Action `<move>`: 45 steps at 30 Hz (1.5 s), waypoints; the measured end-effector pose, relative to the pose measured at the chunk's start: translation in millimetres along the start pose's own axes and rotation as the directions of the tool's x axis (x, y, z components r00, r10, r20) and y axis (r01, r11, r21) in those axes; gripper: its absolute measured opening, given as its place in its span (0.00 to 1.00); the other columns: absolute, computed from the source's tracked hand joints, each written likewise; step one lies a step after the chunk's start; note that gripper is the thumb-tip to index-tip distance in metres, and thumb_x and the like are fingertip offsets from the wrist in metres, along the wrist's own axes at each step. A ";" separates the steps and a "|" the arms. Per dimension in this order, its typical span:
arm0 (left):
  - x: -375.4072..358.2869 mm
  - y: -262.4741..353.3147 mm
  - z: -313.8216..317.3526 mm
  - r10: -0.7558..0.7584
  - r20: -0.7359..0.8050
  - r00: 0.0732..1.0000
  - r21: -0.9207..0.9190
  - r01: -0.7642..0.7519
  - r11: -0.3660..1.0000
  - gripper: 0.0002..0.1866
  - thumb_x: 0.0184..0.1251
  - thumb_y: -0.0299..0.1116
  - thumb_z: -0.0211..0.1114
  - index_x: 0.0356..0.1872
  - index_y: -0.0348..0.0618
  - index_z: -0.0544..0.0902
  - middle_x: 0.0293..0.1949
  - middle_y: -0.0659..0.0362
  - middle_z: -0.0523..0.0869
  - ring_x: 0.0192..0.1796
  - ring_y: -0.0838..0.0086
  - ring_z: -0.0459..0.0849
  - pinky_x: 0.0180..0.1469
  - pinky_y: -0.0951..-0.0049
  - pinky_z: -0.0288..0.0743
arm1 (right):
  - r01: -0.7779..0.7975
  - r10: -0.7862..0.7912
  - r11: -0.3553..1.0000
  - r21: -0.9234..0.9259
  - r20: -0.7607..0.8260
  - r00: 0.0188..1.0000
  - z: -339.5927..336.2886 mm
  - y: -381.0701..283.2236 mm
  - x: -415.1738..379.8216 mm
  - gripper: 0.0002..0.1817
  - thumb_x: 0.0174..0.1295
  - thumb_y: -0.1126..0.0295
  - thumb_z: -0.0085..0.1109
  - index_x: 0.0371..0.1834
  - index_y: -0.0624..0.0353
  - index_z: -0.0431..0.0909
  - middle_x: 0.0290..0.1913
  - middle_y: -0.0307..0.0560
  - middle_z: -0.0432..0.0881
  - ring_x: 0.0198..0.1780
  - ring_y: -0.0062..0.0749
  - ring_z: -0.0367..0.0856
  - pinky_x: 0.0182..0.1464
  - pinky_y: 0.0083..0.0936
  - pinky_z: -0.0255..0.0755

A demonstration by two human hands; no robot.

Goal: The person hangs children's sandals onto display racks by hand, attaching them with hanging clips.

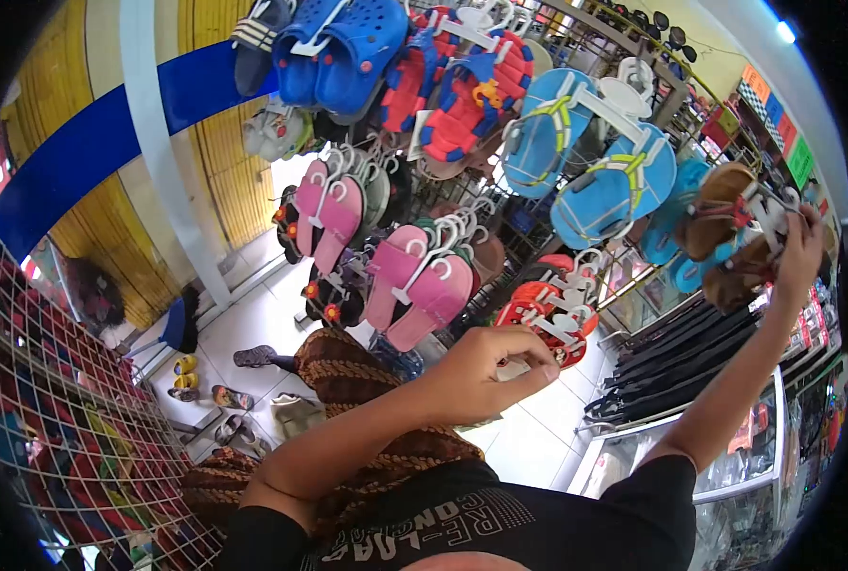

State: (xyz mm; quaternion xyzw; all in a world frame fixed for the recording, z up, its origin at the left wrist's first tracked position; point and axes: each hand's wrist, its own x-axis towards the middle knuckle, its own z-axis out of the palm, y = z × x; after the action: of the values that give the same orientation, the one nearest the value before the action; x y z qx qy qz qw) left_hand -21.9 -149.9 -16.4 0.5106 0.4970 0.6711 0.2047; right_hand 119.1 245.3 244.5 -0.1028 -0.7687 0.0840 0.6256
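My right hand (800, 246) is raised at the far right, with its fingers closed around the white plastic hanger (774, 215) of a pair of brown sandals (719, 214). More brown footwear hangs just below that hand. In the lower middle, my left hand (495, 373) is closed, its thumb and fingers curled together. Whatever it may hold is too small or hidden to make out. Just beyond its knuckles hang red sandals (541, 309) on white hangers. Pink slippers (424, 300) hang a little farther up and left.
Blue clogs (343, 52), red-and-blue sandals (467, 100) and light blue sandals (614, 176) hang on a metal rack above. A wire grid (72, 409) stands at left. Black straps or belts (671, 357) and a glass case (761, 447) are at right. Footwear lies on the tiled floor (253, 328).
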 end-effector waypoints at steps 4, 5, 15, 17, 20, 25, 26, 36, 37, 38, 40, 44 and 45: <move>-31.6 -33.9 -20.6 -0.126 -0.095 0.987 -0.269 0.096 0.958 0.07 0.68 0.27 0.60 0.39 0.32 0.82 0.42 0.55 0.85 0.46 0.75 0.82 0.50 0.73 0.74 | -0.206 0.195 0.968 -0.142 -0.088 0.977 -29.1 -96.6 -47.4 0.22 0.70 0.63 0.48 0.63 0.62 0.72 0.61 0.50 0.75 0.59 0.37 0.75 0.63 0.26 0.64; -43.9 -57.7 -27.7 -0.137 -0.112 0.984 -0.363 0.088 0.928 0.12 0.71 0.31 0.56 0.43 0.32 0.82 0.44 0.53 0.84 0.49 0.71 0.82 0.55 0.68 0.73 | 0.039 -0.018 0.949 -0.312 0.070 0.997 -42.4 -89.0 -55.7 0.20 0.68 0.68 0.48 0.63 0.59 0.72 0.59 0.51 0.75 0.58 0.37 0.76 0.60 0.28 0.67; -30.1 -79.1 11.8 0.164 0.054 0.985 -0.991 0.032 0.130 0.47 0.62 0.71 0.42 0.71 0.40 0.59 0.70 0.48 0.64 0.70 0.56 0.64 0.70 0.53 0.56 | -0.545 0.207 0.759 0.356 0.662 0.720 72.6 -211.1 -231.1 0.10 0.63 0.74 0.60 0.44 0.57 0.71 0.32 0.41 0.81 0.34 0.20 0.80 0.35 0.17 0.71; -34.8 -153.4 12.3 0.282 -0.001 0.959 -0.937 -0.099 0.334 0.49 0.60 0.74 0.43 0.71 0.44 0.58 0.69 0.47 0.64 0.70 0.52 0.63 0.69 0.46 0.59 | -0.598 0.135 0.730 0.332 0.787 0.602 88.1 -213.7 -237.1 0.10 0.63 0.74 0.60 0.44 0.59 0.71 0.31 0.42 0.81 0.34 0.21 0.81 0.36 0.19 0.72; -51.6 -149.1 26.8 -0.002 -0.074 0.997 -0.968 -0.071 0.240 0.49 0.60 0.74 0.44 0.71 0.44 0.58 0.69 0.47 0.64 0.70 0.51 0.63 0.68 0.45 0.59 | -0.452 0.009 0.842 0.294 0.831 0.557 106.6 -184.6 -238.3 0.12 0.62 0.72 0.61 0.46 0.61 0.71 0.33 0.47 0.84 0.34 0.27 0.83 0.38 0.23 0.74; -82.1 -149.3 54.2 -0.255 -0.226 0.940 -0.961 -0.172 0.218 0.49 0.60 0.73 0.44 0.71 0.45 0.58 0.69 0.47 0.63 0.70 0.51 0.64 0.68 0.43 0.59 | -0.008 0.002 1.000 0.025 0.233 0.973 84.2 -134.7 -158.6 0.08 0.61 0.68 0.61 0.37 0.62 0.82 0.35 0.45 0.85 0.37 0.29 0.83 0.43 0.24 0.74; -87.3 -147.7 54.2 -0.273 -0.222 0.936 -0.962 -0.165 0.216 0.48 0.59 0.73 0.45 0.71 0.45 0.58 0.69 0.47 0.63 0.70 0.51 0.64 0.67 0.43 0.59 | -0.042 0.044 0.997 -0.060 0.036 0.998 77.9 -119.9 -134.1 0.09 0.62 0.67 0.59 0.37 0.61 0.82 0.37 0.44 0.85 0.40 0.28 0.83 0.44 0.25 0.73; -109.8 -130.6 25.6 -0.273 -0.099 0.957 -0.977 -0.041 0.210 0.48 0.59 0.73 0.46 0.71 0.46 0.58 0.69 0.47 0.62 0.69 0.50 0.64 0.66 0.40 0.59 | 0.041 -0.070 0.773 -0.633 -0.021 0.997 98.4 4.4 -41.8 0.34 0.55 0.38 0.58 0.52 0.56 0.78 0.53 0.53 0.80 0.55 0.52 0.78 0.56 0.41 0.69; -112.1 -131.2 23.1 -0.281 -0.113 0.953 -0.976 -0.053 0.212 0.48 0.59 0.73 0.46 0.71 0.46 0.58 0.69 0.47 0.62 0.69 0.50 0.64 0.66 0.39 0.59 | 0.059 -0.078 0.777 -0.627 -0.002 0.997 98.8 13.6 -39.4 0.33 0.58 0.40 0.55 0.53 0.59 0.76 0.51 0.56 0.80 0.54 0.55 0.77 0.55 0.43 0.69; -114.7 -131.9 19.3 -0.292 -0.133 0.947 -0.972 -0.068 0.225 0.48 0.59 0.73 0.46 0.71 0.46 0.58 0.69 0.47 0.62 0.69 0.50 0.64 0.66 0.39 0.59 | 0.111 -0.105 0.762 -0.638 0.047 0.993 99.1 16.3 -36.2 0.32 0.60 0.41 0.54 0.52 0.60 0.76 0.50 0.58 0.80 0.52 0.56 0.77 0.53 0.43 0.69; -119.1 -133.0 14.0 -0.310 -0.172 0.935 -0.965 -0.097 0.245 0.48 0.59 0.72 0.47 0.71 0.46 0.58 0.70 0.47 0.62 0.69 0.50 0.64 0.65 0.38 0.59 | 0.209 -0.155 0.735 -0.645 0.140 0.978 98.6 18.4 -33.8 0.29 0.64 0.44 0.53 0.51 0.62 0.76 0.47 0.63 0.81 0.49 0.59 0.78 0.51 0.44 0.70; -122.7 -133.6 4.9 -0.323 -0.240 0.915 -0.949 -0.152 0.275 0.48 0.58 0.72 0.47 0.71 0.46 0.58 0.70 0.46 0.61 0.69 0.50 0.64 0.65 0.37 0.59 | 0.323 -0.259 0.810 -0.490 0.196 0.946 88.1 16.9 -33.3 0.24 0.68 0.52 0.50 0.52 0.65 0.72 0.42 0.64 0.78 0.45 0.59 0.75 0.48 0.45 0.67; -123.8 -133.3 3.4 -0.325 -0.255 0.911 -0.946 -0.166 0.278 0.48 0.58 0.72 0.47 0.71 0.47 0.58 0.70 0.46 0.61 0.69 0.50 0.64 0.64 0.37 0.59 | 0.299 -0.220 0.822 -0.484 0.214 0.952 82.8 7.1 -36.3 0.24 0.68 0.52 0.50 0.52 0.65 0.72 0.42 0.64 0.78 0.46 0.58 0.74 0.49 0.44 0.67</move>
State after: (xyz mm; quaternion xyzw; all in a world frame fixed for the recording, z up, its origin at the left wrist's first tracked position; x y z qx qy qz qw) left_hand -1.1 -188.9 -192.8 0.1090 0.0506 0.9102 0.3964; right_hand 45.5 242.6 191.6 -0.1526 -0.8145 -0.2015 0.5221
